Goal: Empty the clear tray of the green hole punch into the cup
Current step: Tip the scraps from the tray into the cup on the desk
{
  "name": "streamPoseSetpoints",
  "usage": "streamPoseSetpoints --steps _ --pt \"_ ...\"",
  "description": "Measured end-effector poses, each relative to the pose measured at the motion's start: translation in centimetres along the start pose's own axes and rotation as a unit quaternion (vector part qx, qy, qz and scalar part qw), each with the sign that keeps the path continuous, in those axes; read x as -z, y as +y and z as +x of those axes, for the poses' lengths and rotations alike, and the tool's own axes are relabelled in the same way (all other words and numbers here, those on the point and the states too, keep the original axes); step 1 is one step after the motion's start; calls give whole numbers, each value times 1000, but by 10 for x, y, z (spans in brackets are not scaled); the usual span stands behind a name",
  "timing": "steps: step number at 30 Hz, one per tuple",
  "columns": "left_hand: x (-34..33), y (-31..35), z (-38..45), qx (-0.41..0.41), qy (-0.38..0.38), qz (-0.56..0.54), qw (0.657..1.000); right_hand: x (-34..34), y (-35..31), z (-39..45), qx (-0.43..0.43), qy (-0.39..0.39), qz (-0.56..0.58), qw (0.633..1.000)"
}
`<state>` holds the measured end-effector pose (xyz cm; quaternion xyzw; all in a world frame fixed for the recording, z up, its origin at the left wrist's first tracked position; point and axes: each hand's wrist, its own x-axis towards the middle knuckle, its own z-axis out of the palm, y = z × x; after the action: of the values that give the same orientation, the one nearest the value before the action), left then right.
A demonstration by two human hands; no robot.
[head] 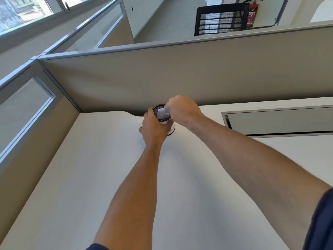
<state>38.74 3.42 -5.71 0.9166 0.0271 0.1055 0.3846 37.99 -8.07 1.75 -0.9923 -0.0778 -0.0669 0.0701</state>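
A black mesh cup [158, 107] stands on the white desk [100, 159] near the partition. My left hand [153, 130] is wrapped around the cup's side. My right hand [182, 110] holds the clear tray [163, 114] tipped over the cup's mouth, its fingers closed on the tray's far end. A white edge [172, 131] shows under my left hand at the cup's base. The green hole punch is not in sight.
A beige partition wall [180, 73] runs behind the desk, and another closes the left side. A grey cable flap [281, 120] is set into the desk at the right. Beyond the partition are a black mesh chair [220, 18] and a red fire extinguisher [252, 13].
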Motion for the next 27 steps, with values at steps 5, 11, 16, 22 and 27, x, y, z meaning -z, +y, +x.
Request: streamPoseSetpoints --steps 5,11,16,22,27 --pt "0 -1 2 5 -6 1 1000 -5 -4 -4 61 10 -67 996" --pt "1 1 1 17 -6 -2 1000 -9 -3 -10 108 23 -87 990" --pt "2 3 0 20 -3 -5 1000 -14 0 -16 125 41 -116 985" --pt "4 3 -2 21 -2 -16 1000 -12 4 -29 158 86 -68 981" --pt "4 4 -3 23 -7 -19 1000 -13 2 -31 108 88 -78 987"
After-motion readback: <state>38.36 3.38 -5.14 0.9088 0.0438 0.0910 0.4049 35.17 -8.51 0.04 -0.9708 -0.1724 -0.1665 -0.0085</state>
